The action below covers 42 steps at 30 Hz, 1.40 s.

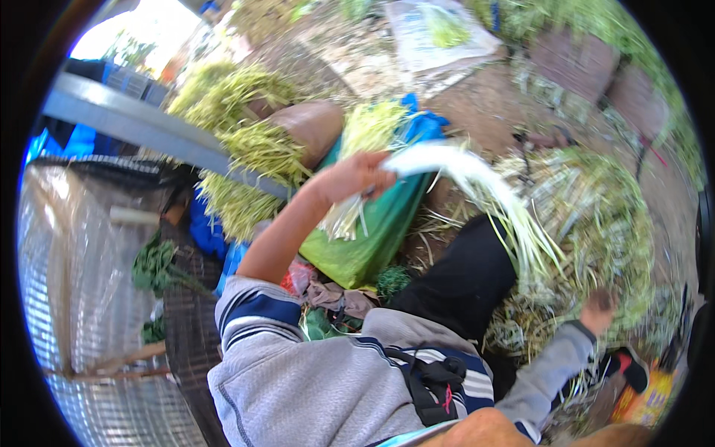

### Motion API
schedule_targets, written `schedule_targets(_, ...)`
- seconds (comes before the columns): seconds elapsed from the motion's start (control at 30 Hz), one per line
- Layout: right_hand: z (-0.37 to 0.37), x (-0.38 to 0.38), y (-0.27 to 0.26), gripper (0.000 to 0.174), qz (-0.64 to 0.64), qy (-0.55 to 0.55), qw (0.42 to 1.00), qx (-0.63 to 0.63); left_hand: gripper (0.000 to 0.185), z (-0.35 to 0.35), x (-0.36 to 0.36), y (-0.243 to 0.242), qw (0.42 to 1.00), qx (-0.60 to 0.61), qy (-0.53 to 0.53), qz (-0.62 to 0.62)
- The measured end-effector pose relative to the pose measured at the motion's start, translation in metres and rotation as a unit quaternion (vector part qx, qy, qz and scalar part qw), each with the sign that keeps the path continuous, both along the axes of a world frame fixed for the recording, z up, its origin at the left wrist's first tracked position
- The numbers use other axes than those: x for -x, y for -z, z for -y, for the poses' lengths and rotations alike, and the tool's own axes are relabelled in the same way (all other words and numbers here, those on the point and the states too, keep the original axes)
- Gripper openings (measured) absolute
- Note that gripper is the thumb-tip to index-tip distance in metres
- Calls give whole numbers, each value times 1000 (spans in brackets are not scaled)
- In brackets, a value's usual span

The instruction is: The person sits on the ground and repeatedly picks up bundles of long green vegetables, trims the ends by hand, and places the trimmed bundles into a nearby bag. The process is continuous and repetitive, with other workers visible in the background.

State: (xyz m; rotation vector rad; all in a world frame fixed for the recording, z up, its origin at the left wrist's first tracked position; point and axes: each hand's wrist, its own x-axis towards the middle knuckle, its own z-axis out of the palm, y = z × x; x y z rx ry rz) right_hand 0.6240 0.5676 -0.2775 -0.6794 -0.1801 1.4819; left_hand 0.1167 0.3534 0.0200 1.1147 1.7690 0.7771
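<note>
My left hand (pixel 366 176) is closed around one end of a bundle of long white-and-green stalks (pixel 475 167), which curves down to the right over my black-clad knee. Beneath that hand lies a green sack (pixel 368 251) with more pale cut stalks (pixel 371 131) on top. At the lower right is my right hand (pixel 599 310), motion-blurred, beside a wide heap of pale green leaves and trimmings (pixel 592 223). Its fingers and anything in them are too blurred to make out.
Bunches of yellow-green stalks (pixel 260 148) lie at the upper left near a metal beam (pixel 139 123). A white sack (pixel 447 50) is spread on the ground at the top. Translucent sheeting (pixel 95 268) hangs on the left. A shoe (pixel 631 369) is at the lower right.
</note>
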Motion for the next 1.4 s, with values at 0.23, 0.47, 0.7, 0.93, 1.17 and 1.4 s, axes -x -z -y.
schedule_targets(0.23,35,-1,-45,11,-11,10,996,90,15,-20,131,-28,965,-207,-159,22)
schedule_targets(0.47,74,19,-8,12,68,-69,991,93,16,39,213,143,933,-96,-335,88)
schedule_targets(0.7,70,60,-35,18,145,-90,975,142,16,101,225,264,875,34,-417,243)
schedule_targets(0.93,66,86,-47,20,158,-113,972,131,18,95,230,267,891,52,-389,228)
schedule_targets(1.17,66,84,-42,16,182,-136,965,131,21,100,220,274,886,12,-430,173)
schedule_targets(1.4,74,91,-56,17,314,-120,935,116,27,100,193,293,805,-117,-451,-367)
